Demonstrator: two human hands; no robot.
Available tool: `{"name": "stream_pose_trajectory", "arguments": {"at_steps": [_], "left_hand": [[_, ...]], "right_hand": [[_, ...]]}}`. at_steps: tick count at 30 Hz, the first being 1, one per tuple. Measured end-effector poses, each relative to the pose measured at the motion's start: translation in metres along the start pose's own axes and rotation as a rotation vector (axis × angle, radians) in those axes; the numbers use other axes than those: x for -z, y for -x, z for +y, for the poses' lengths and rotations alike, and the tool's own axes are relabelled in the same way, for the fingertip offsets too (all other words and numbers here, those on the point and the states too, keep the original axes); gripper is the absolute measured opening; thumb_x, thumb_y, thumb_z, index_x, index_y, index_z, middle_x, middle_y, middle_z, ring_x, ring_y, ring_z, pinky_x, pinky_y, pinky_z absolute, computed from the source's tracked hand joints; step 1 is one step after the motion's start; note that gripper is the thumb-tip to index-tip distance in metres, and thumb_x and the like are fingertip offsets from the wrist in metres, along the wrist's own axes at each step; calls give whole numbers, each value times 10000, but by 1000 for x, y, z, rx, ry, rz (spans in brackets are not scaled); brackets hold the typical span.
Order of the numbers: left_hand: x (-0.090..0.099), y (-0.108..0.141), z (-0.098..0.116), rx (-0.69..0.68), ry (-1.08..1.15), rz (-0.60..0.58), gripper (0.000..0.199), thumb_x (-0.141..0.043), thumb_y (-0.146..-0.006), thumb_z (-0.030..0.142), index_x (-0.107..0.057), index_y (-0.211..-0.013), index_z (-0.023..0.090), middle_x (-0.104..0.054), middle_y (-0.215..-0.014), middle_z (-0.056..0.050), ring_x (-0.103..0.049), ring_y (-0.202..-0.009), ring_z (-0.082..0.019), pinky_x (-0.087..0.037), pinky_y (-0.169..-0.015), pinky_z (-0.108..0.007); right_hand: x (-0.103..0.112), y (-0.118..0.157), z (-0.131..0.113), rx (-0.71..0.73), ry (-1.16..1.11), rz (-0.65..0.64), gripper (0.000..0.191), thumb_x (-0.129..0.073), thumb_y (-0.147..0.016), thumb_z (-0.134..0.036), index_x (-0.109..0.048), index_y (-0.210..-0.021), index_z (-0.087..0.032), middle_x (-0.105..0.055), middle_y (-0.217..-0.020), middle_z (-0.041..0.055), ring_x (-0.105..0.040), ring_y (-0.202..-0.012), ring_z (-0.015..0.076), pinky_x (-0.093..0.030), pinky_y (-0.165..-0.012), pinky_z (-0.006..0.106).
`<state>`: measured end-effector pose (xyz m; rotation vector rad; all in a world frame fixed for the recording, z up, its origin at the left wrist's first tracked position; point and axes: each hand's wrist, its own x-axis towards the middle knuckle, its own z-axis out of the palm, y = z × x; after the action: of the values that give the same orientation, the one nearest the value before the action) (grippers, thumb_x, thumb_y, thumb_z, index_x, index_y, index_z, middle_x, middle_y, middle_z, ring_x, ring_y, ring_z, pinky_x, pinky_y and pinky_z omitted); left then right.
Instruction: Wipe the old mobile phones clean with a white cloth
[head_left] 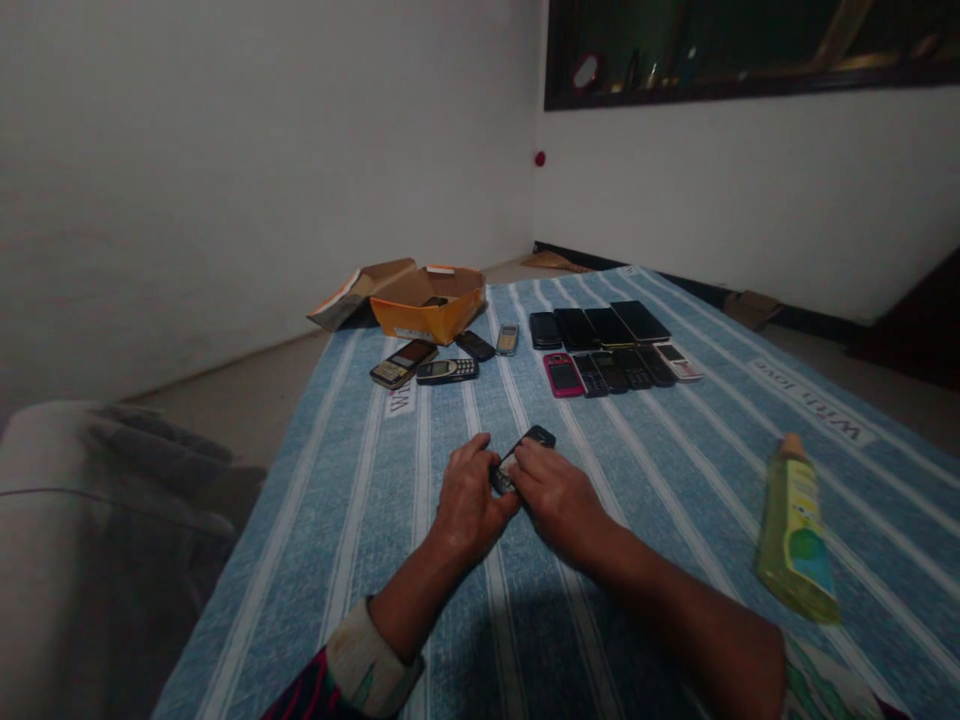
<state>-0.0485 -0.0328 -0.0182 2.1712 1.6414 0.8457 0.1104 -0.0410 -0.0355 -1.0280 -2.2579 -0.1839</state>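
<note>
Between the side edges of the worktop (315, 540), the left hand (466, 505) holds a small dark phone (538, 436) in its fingers; the right hand (562, 500) bends fingers over it, their grip hidden; a firm left hold and light right touch look best, clear of the phones in rows (564, 375) beyond

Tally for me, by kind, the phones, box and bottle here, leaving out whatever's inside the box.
Held phone: 1
Other phones: 14 (4 near the box, 10 in two rows)
Orange box: 1
Yellow-green bottle: 1
Total: 17
</note>
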Motion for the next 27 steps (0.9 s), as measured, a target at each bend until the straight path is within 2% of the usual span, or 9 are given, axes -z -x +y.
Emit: {"name": "stream_pose_trajectory", "arguments": {"at_steps": [4,7,10,16,23,27], "left_hand": [[1,0,0,-17,-2,-13,259,-717,-676,243,-626,-897,142,-560,-1319,-208,-525,-1240,-357,-446,-1040,-511],[1,-1,1,6,-4,-15,269,-745,-640,238,-622,-865,158,-558,-1329,-186,-517,-1245,-360,-451,-1032,-518],[-1,-1,0,16,-3,5,312,-773,-591,226,-619,-858,173,-569,-1322,-156,-519,-1239,-361,-456,-1023,-525],[0,0,-3,-35,-9,24,233,-691,-663,211,-626,-884,176,-585,-1293,-159,-542,-1217,-340,-467,-1017,-498],[0,-1,0,0,-15,12,294,-757,-609,235,-622,-863,171,-576,-1309,-166,-539,-1214,-358,-465,-1011,-527],[-2,-1,-4,-26,-13,25,252,-709,-637,202,-627,-874,175,-585,-1298,-150,-546,-1210,-342,-467,-1015,-510]], "right_hand": [[0,-1,-4,15,-46,-29,215,-491,-947,-119,-639,-1103,-122,-658,-1116,149,-552,-1191,272,-481,-1000,433],[3,-6,6,-69,-17,-59,188,-518,-928,-102,-654,-1055,-125,-669,-1046,144,-581,-1133,274,-503,-961,429],[4,-6,10,-130,9,-42,212,-521,-916,-82,-648,-1078,-131,-660,-1080,155,-572,-1146,278,-506,-958,437],[-1,-1,-8,39,1,-18,215,-487,-939,-105,-637,-1093,-104,-657,-1118,147,-565,-1169,272,-491,-993,407],[2,-9,8,-92,17,-43,174,-499,-926,-92,-652,-990,-145,-665,-1000,120,-595,-1056,250,-519,-919,392],[-1,-3,-2,2,-6,9,198,-490,-935,-105,-646,-1057,-115,-657,-1081,141,-571,-1139,260,-484,-988,405]]}}
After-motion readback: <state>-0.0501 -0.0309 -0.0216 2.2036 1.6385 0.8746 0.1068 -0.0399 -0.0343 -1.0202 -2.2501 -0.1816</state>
